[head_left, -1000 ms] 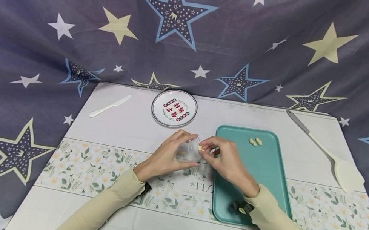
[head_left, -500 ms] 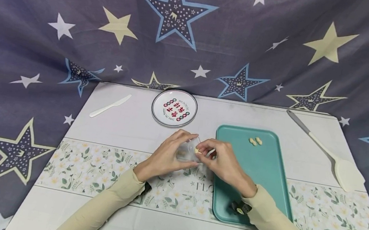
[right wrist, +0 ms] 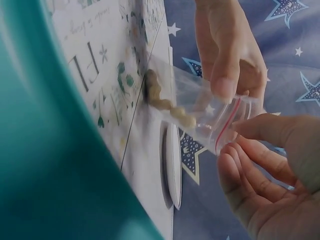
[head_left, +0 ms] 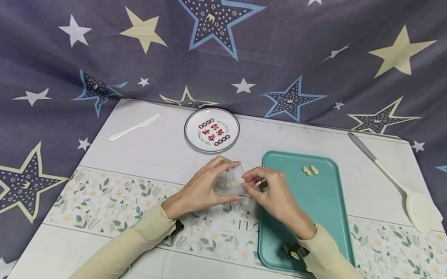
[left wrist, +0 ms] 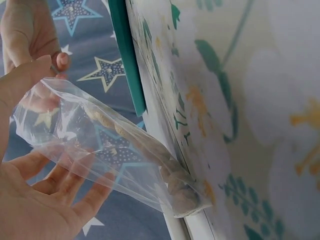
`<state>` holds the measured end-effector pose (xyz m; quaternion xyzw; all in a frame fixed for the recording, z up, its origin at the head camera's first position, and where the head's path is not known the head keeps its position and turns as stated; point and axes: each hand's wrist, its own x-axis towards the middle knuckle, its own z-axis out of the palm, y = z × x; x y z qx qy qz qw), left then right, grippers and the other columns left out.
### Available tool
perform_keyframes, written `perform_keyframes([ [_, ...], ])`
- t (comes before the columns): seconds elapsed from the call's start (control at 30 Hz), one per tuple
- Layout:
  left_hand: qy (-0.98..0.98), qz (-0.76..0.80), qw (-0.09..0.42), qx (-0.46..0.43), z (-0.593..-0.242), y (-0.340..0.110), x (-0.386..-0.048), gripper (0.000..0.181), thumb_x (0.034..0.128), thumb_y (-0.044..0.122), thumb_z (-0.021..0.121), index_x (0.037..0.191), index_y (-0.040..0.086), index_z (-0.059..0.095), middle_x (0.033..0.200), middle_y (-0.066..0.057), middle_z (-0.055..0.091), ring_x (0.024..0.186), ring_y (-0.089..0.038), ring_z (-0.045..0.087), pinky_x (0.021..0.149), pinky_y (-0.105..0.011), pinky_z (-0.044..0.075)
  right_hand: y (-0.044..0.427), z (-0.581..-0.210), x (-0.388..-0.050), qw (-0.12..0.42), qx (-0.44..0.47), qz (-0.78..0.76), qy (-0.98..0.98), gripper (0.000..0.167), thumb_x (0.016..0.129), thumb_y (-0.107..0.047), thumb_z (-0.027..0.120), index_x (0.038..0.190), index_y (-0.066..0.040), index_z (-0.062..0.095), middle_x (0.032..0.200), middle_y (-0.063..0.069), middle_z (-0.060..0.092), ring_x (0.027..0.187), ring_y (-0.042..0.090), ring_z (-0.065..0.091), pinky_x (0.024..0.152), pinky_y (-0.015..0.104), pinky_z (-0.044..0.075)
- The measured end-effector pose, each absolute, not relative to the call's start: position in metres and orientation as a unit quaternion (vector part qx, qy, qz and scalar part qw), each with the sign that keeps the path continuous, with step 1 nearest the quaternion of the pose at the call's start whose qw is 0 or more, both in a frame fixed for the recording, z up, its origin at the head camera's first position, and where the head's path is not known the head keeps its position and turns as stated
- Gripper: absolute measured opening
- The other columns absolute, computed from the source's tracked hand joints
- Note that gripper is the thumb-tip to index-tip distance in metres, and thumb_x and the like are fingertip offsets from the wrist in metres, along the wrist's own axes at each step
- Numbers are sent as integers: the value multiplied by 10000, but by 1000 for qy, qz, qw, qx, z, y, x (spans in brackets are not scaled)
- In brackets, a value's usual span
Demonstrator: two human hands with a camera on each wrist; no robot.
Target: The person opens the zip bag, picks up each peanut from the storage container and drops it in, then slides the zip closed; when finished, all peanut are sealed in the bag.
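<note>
A clear zip bag (head_left: 227, 179) with a red seal line hangs between both hands. My left hand (head_left: 203, 183) holds it near its mouth, thumb on one side and fingers on the other. Several unshelled peanuts (right wrist: 161, 103) lie along the low part of the bag. My right hand (head_left: 273, 192) is at the mouth, its thumb and fingertips pinching the bag's edge, as the right wrist view shows. No peanut shows between those fingertips. Two more peanuts (head_left: 309, 170) lie on the teal tray (head_left: 317, 205), beyond my right hand.
A white plate (head_left: 202, 142) with red lettering stands at the back. To its left lies a white plastic knife (head_left: 133, 128). At the far right rests a cream spatula (head_left: 414, 205) with a grey handle. A starry curtain hangs behind the table.
The peanut in my right fingertips has gone into the bag's mouth and left the fingers. That hand has drawn slightly right, to the bag's edge. My left hand has stayed put.
</note>
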<state>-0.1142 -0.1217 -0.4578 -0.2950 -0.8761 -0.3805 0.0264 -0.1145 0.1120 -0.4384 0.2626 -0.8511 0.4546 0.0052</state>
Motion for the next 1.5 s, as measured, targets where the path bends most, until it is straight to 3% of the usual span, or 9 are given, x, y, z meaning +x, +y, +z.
perform_keyframes([
  [0.33,-878,-380,22,-290,-455,-121,-115,878,803,427,903,1529,126,511,1360,-97,610,1225,-286,618,1079,-409,530,144,-449,-123,24,230,431,-872,91,928,-44,768,1018,-34,776,932,68,776,798,175,720,692,281,630],
  [0.67,-880,-376,21,-290,-453,-120,-114,882,804,436,899,1532,131,506,1374,-93,605,1235,-288,618,1091,-422,524,192,-462,-139,84,214,391,-891,96,905,20,770,1001,12,770,912,123,783,771,249,734,661,364,646],
  [0.93,-883,-372,20,-286,-452,-120,-115,887,795,419,909,1533,139,505,1370,-68,603,1223,-255,615,1093,-409,523,220,-461,-148,78,196,372,-904,120,921,11,754,1040,11,765,939,140,783,795,270,739,684,308,638],
  [1.2,-882,-373,21,-286,-453,-120,-114,889,795,440,904,1530,136,507,1373,-92,606,1228,-270,618,1101,-415,521,239,-463,-156,94,184,345,-915,151,896,18,774,1046,10,758,913,145,778,782,285,742,696,437,644],
  [1.5,-886,-366,23,-283,-453,-121,-112,888,800,459,896,1534,145,506,1366,-11,589,1221,-213,611,1103,-393,521,255,-466,-166,102,167,322,-926,169,876,16,788,1042,14,757,896,156,770,770,289,737,695,456,627],
])
